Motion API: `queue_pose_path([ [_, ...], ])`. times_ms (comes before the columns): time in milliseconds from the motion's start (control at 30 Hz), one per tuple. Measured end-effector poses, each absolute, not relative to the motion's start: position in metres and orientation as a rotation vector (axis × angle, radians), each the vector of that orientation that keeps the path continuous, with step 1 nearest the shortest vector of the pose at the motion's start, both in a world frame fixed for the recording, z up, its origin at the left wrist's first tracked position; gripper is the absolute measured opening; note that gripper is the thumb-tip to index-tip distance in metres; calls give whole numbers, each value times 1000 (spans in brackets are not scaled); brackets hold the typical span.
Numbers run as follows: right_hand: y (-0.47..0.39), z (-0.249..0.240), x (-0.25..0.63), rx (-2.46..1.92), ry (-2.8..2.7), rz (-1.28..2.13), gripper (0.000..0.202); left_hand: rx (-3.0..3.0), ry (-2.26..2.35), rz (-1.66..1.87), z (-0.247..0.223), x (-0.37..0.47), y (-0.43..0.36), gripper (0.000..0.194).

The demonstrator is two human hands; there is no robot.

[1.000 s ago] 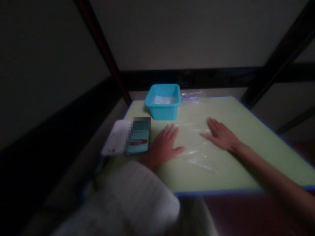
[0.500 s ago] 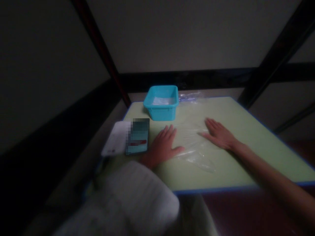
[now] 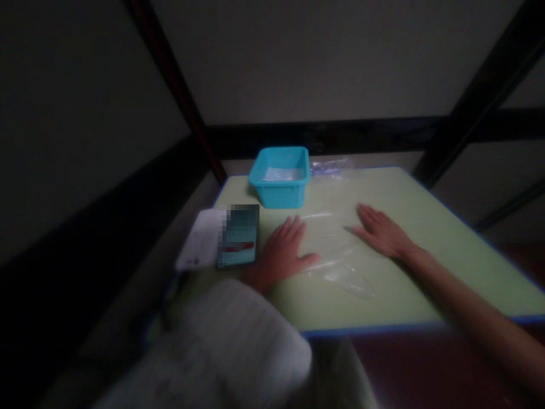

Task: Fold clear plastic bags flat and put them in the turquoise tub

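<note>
A clear plastic bag or sheet [image 3: 336, 250] lies spread on the pale yellow-green table [image 3: 409, 289], with creases catching the light near its front end. My left hand [image 3: 283, 253] rests flat at its left side, fingers stretched and thumb pointing right. On the opposite side, my right hand [image 3: 381, 233] lies palm down with its thumb apart, touching or close to the plastic's right edge. Neither hand grips anything. Whether the plastic is a bag or a single sheet is hard to make out.
A turquoise plastic basket [image 3: 283, 196] holding white paper [image 3: 283, 174] stands at the back left. Crumpled clear plastic [image 3: 332, 166] lies right of it. A dark phone-like device [image 3: 244, 233], partly blurred out, overlaps a white flat object [image 3: 202, 238] at the left edge.
Both hands stay nearly in place, with my right hand slightly farther right. The glints on the plastic have shifted a little.
</note>
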State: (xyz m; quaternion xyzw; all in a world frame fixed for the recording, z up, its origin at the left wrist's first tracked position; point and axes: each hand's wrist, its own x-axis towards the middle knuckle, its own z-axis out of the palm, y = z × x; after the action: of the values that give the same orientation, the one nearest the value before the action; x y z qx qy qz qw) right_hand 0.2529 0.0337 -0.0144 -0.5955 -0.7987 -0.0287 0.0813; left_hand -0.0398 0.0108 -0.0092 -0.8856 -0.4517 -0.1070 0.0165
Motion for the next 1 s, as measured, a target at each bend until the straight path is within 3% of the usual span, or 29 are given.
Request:
queue_pose_path([
  [633,37,-19,257,-1729,-2424,-100,86,-2704,-1470,-240,-6,-44,13,89],
  [833,40,-23,257,-1710,-2430,-88,86,-2646,-1375,-304,16,-29,14,84],
  [1000,41,-25,256,-1717,-2415,-64,85,-2744,-1222,-311,20,39,17,64],
])
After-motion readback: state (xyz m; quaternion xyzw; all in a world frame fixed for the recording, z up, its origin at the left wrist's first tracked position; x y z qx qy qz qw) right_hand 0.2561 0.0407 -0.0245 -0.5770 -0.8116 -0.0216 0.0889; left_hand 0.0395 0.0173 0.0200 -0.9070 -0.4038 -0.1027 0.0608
